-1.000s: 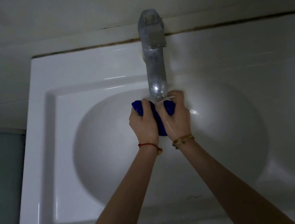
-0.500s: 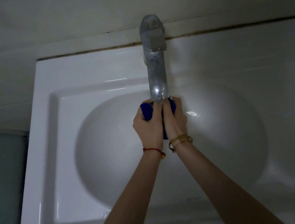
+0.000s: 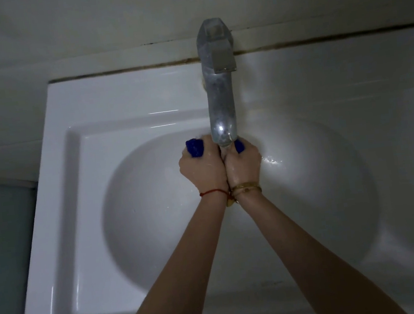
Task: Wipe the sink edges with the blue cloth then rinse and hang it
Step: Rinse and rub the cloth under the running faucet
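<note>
Two bare forearms rise from six o'clock and meet at the wrists over the middle of the bowl. The left wrist wears a thin red string (image 3: 211, 192), the right a gold bracelet (image 3: 246, 188). Just beyond, the left hand (image 3: 202, 166) and the right hand (image 3: 243, 164) press side by side, fingers curled tight round the blue cloth (image 3: 194, 147), which is balled up between them directly below the tap's mouth; only two nubs of it show, at ten and one o'clock of the fists. This looks like the rinse: it would go best with the bundle kept under the spout, squeezed and loosened by turns, low over the bowl so splashes stay inside. The cloth looks soft and nubbly, soaked dark. The skin glistens wet. The sink (image 3: 58, 199) is smooth glossy white ceramic, a rounded bowl set in a square rim. At twelve o'clock the tap (image 3: 220, 98) stands, dull grey metal, blocky on top. Behind it runs a grimy seam (image 3: 123, 70) against the wall.
</note>
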A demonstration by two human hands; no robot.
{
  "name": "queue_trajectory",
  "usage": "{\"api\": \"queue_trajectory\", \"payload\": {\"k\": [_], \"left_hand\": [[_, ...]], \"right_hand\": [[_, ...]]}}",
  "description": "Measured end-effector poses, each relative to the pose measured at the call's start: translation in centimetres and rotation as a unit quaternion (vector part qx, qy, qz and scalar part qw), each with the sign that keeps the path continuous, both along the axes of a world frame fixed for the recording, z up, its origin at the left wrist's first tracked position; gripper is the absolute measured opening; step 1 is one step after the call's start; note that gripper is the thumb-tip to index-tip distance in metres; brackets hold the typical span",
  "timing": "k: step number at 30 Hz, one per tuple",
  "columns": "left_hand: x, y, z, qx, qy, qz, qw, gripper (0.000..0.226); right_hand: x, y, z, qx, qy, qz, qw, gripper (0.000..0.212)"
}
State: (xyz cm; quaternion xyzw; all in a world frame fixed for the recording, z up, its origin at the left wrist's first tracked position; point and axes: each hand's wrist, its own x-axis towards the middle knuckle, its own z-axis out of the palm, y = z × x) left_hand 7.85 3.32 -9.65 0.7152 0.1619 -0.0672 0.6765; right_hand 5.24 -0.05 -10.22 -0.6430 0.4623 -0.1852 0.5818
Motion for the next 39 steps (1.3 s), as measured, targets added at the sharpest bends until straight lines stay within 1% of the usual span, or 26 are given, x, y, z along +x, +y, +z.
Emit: {"api": "queue_trajectory", "payload": {"k": [6, 8, 9, 10, 11, 13, 14, 15, 17, 20, 22, 24, 25, 26, 29, 32, 35, 37, 39], "left_hand": [[-0.3, 0.0, 0.2, -0.005, 0.088, 0.012, 0.996, 0.047], [-1.1, 0.1, 0.6, -0.002, 0.085, -0.002, 0.996, 0.038], [-1.3, 0.2, 0.7, -0.014, 0.088, -0.017, 0.996, 0.027], [-1.5, 0.4, 0.7, -0.037, 0.105, -0.031, 0.993, 0.015], [-1.6, 0.6, 0.7, -0.059, 0.134, -0.044, 0.988, 0.010], [-1.3, 1.2, 0.5, -0.083, 0.185, -0.063, 0.977, 0.012], [-1.1, 1.4, 0.4, -0.089, 0.190, -0.064, 0.976, 0.008], [-1.1, 1.6, 0.5, -0.099, 0.186, -0.061, 0.976, 0.006], [-1.2, 1.8, 0.7, -0.120, 0.176, -0.057, 0.975, 0.011], [-1.5, 2.0, 0.8, -0.140, 0.150, -0.068, 0.976, 0.012], [-1.7, 2.2, 0.8, -0.114, 0.087, -0.094, 0.985, 0.017], [-1.9, 2.2, 0.6, -0.065, 0.004, -0.128, 0.990, 0.025], [-1.9, 2.1, 0.7, -0.051, -0.023, -0.135, 0.989, 0.026], [-1.9, 2.1, 0.7, -0.045, -0.040, -0.135, 0.989, 0.025], [-1.9, 1.9, 0.8, -0.030, -0.068, -0.121, 0.990, 0.016], [-2.0, 1.5, 0.4, -0.023, -0.082, -0.096, 0.992, 0.021], [-2.2, 1.1, -0.2, -0.028, -0.096, -0.078, 0.992, 0.026], [-2.2, 0.9, -0.3, -0.024, -0.102, -0.069, 0.992, 0.029], [-1.9, 0.8, -0.6, -0.010, -0.111, -0.065, 0.992, 0.035]], "right_hand": [[-1.2, 0.3, -1.0, -0.100, -0.035, 0.022, 0.994, 0.026], [-2.0, 0.1, -1.1, -0.127, -0.045, 0.033, 0.990, 0.023], [-2.3, 0.0, -1.0, -0.132, -0.055, 0.039, 0.989, 0.021], [-2.5, 0.0, -0.9, -0.126, -0.067, 0.048, 0.989, 0.018], [-2.7, -0.1, -0.9, -0.112, -0.080, 0.063, 0.989, 0.019], [-2.8, -0.1, -0.9, -0.071, -0.097, 0.087, 0.989, 0.027], [-2.9, -0.1, -0.8, -0.032, -0.101, 0.086, 0.991, 0.029], [-2.9, 0.0, -0.7, 0.023, -0.101, 0.078, 0.992, 0.031], [-2.8, -0.3, -0.3, 0.110, -0.071, 0.058, 0.990, 0.034], [-2.3, -1.0, 0.3, 0.137, -0.014, 0.053, 0.989, 0.035], [-1.8, -1.2, 0.6, 0.119, -0.003, 0.042, 0.992, 0.028], [-1.7, -1.0, 0.4, 0.077, -0.008, 0.032, 0.997, 0.018], [-1.7, -0.9, 0.3, 0.059, -0.014, 0.029, 0.998, 0.015], [-1.7, -0.8, 0.2, 0.052, -0.021, 0.029, 0.998, 0.015], [-1.4, -0.7, 0.2, 0.072, -0.036, 0.025, 0.996, 0.018], [-1.1, -0.4, -0.1, 0.050, -0.031, 0.013, 0.998, 0.014], [-0.9, 0.0, -0.2, 0.008, 0.002, -0.030, 1.000, 0.032], [-0.7, 0.0, -0.3, -0.005, -0.004, -0.060, 0.998, 0.041], [-0.6, -0.1, -0.5, -0.032, -0.011, -0.064, 0.997, 0.046]]}}
